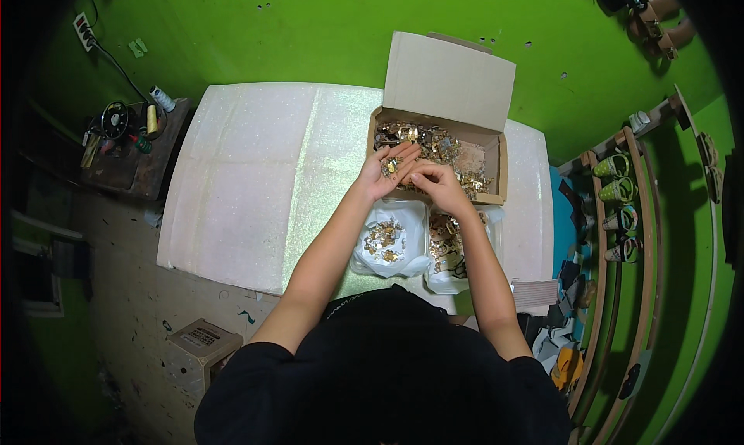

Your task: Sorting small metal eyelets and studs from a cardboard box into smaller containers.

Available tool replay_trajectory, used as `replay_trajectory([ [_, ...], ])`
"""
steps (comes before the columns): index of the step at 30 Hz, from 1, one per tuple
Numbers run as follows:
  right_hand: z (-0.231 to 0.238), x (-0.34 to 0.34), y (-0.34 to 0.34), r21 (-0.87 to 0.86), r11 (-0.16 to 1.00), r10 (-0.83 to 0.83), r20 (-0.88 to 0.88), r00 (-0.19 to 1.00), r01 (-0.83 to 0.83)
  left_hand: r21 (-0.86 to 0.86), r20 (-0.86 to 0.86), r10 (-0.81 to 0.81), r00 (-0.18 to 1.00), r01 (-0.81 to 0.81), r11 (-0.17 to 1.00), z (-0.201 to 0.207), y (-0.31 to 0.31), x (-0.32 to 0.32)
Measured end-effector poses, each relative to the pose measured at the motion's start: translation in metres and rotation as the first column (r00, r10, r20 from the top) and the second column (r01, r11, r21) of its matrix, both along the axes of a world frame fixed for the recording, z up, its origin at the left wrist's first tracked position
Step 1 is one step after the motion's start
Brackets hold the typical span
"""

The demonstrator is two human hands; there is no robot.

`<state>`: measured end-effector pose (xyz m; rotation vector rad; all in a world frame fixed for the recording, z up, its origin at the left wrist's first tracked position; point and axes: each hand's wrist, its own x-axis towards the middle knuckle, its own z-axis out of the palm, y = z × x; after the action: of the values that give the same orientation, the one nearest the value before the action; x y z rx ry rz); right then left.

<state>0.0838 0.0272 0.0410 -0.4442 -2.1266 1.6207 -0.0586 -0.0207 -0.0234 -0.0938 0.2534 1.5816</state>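
Note:
My left hand [380,174] is palm up with its fingers stretched out, and several small gold-coloured metal fittings [390,166] lie on it. Close beside it, my right hand [437,184] has thumb and fingers pinched together; what they hold, if anything, is too small to make out. Both hands are over the near side of an open cardboard box [502,166] heaped with gold and silver metal fittings [442,146]. Nearer me, a white plastic-lined container [363,260] has a small pile of such fittings in it. A second lined container [446,284], partly under my right forearm, holds more.
The box's lid [449,77] stands up at the back, before a green wall. Pale shiny sheeting [240,174] covers the table. At left stands a small dark table [139,170] with thread spools. Sandals [616,189] hang on a wooden rack at right. A carton [203,340] stands on the floor.

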Motion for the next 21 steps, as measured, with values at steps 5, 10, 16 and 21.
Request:
replay_trajectory([
  [5,-0.001,0.011,-0.004,-0.064,0.995,0.078,0.104,0.992,-0.071,0.057,0.012,-0.019,1.0,0.018,0.998,-0.01,0.004,-0.003],
  [10,0.005,0.008,-0.005,0.201,0.978,0.023,0.146,0.989,-0.052,0.045,0.009,-0.011,1.0,0.01,0.999,-0.007,0.002,-0.002],
  [16,-0.003,-0.014,0.013,0.474,0.855,-0.298,0.121,0.947,0.209,0.13,-0.016,-0.057,0.998,0.058,0.99,-0.027,0.004,-0.008],
  [21,-0.01,-0.023,0.015,0.664,0.728,-0.31,0.098,0.946,0.17,-0.087,-0.107,-0.023,0.994,0.013,0.996,-0.002,0.002,0.003],
])
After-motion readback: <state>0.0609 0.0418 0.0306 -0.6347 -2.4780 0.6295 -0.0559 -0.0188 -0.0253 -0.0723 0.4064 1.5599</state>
